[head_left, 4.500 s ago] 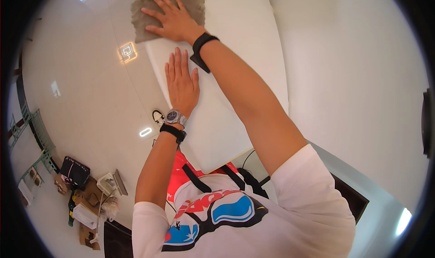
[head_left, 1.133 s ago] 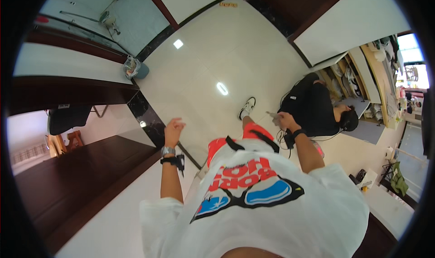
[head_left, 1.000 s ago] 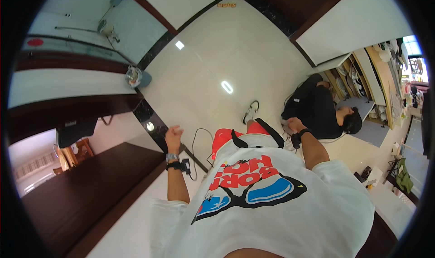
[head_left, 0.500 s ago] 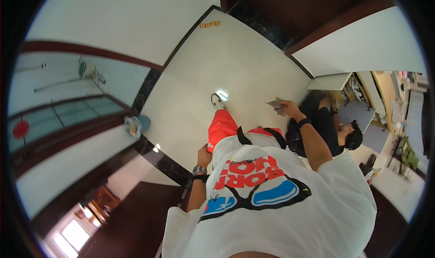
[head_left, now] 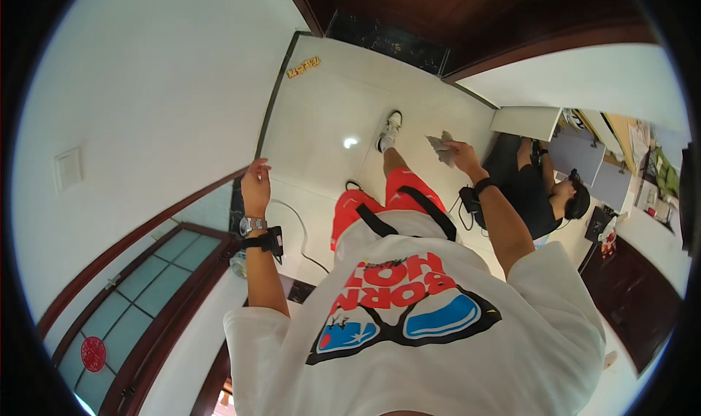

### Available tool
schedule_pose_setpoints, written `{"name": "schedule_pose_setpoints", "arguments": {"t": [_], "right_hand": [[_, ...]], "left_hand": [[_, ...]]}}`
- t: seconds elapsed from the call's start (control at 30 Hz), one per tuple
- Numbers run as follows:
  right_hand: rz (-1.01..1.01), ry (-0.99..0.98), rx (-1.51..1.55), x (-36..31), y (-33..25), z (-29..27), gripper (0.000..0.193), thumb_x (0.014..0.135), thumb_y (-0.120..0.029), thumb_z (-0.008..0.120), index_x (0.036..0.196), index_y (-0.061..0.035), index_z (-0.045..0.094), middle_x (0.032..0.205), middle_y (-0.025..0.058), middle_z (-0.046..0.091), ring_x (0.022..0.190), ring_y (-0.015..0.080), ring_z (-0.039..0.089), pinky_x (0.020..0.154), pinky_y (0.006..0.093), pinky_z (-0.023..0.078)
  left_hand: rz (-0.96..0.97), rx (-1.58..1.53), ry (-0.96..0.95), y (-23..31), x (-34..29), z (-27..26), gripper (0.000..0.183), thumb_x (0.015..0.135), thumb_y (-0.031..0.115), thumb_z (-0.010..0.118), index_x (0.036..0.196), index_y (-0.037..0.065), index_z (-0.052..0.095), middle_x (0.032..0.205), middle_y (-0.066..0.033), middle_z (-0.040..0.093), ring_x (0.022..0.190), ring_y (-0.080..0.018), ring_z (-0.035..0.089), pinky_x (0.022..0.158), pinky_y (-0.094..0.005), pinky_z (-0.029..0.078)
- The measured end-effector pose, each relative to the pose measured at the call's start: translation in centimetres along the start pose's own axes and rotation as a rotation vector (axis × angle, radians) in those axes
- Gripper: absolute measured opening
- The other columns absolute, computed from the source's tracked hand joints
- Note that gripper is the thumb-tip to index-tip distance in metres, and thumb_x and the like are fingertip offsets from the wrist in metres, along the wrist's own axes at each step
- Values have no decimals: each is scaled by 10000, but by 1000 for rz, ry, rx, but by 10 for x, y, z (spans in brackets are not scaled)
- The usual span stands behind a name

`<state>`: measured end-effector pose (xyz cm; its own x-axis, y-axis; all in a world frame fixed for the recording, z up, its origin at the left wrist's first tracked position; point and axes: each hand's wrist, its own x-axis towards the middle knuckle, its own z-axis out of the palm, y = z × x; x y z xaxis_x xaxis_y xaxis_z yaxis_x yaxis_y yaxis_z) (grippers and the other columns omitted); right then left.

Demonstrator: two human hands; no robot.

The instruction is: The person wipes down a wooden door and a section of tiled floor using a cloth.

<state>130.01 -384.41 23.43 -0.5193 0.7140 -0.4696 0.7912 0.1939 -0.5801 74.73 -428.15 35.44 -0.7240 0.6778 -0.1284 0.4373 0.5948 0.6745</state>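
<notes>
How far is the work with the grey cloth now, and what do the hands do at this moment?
Nothing finished shows in this view. In hand: the right hand holds the crumpled grey cloth out in front, in the air above the pale floor. The left hand is raised, empty, near the white wall. The cloth touches no surface, so any wiping is yet to come. A seated person is at the right.

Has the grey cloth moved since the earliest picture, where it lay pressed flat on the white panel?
Yes. The grey cloth is off the panel, bunched in the right hand, held in the air above the pale tiled floor.
</notes>
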Motion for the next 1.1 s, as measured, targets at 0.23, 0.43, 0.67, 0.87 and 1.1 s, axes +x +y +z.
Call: {"name": "schedule_pose_setpoints", "arguments": {"t": [0.23, 0.43, 0.67, 0.87, 1.1], "right_hand": [[392, -445, 132, 76, -52, 14, 359, 1136, -327, 714, 1384, -86, 809, 1202, 183, 875, 1035, 325, 853, 955, 480, 678], [2, -111, 155, 229, -61, -52, 339, 1139, -230, 705, 1430, -94, 813, 1131, 179, 884, 1038, 325, 857, 944, 431, 669], [175, -115, 225, 349, 3, 38, 325, 1128, -216, 712, 1402, -85, 828, 1220, 224, 866, 1117, 376, 848, 1012, 462, 669], [322, -155, 301, 454, 98, 137, 314, 1150, -170, 680, 1408, -59, 820, 1287, 207, 861, 1183, 346, 839, 1052, 447, 666], [401, -152, 236, 573, 293, 287, 343, 1151, -231, 714, 1435, -70, 819, 1243, 211, 873, 1151, 358, 851, 1013, 463, 673]], "left_hand": [[-216, 33, -432, 2, -45, 58, 232, 1129, 71, 655, 1317, 44, 789, 1121, -180, 878, 1037, -351, 856, 881, -442, 662], [-131, -55, -585, 40, 133, 162, 238, 1127, 81, 668, 1332, 65, 787, 1115, -189, 881, 1040, -360, 861, 914, -442, 666], [-146, -163, -798, 25, 317, 302, 251, 1201, 122, 595, 1359, 27, 765, 1091, -157, 880, 997, -254, 839, 921, -388, 651], [-285, 120, -910, -178, 349, 443, 366, 1211, 327, 608, 1430, 84, 774, 1251, -188, 866, 1203, -363, 834, 1038, -456, 643], [-883, -145, -1106, -296, 434, 571, 597, 1204, 486, 658, 1551, 2, 688, 1374, -90, 802, 1240, -163, 702, 1142, -389, 556]]}}
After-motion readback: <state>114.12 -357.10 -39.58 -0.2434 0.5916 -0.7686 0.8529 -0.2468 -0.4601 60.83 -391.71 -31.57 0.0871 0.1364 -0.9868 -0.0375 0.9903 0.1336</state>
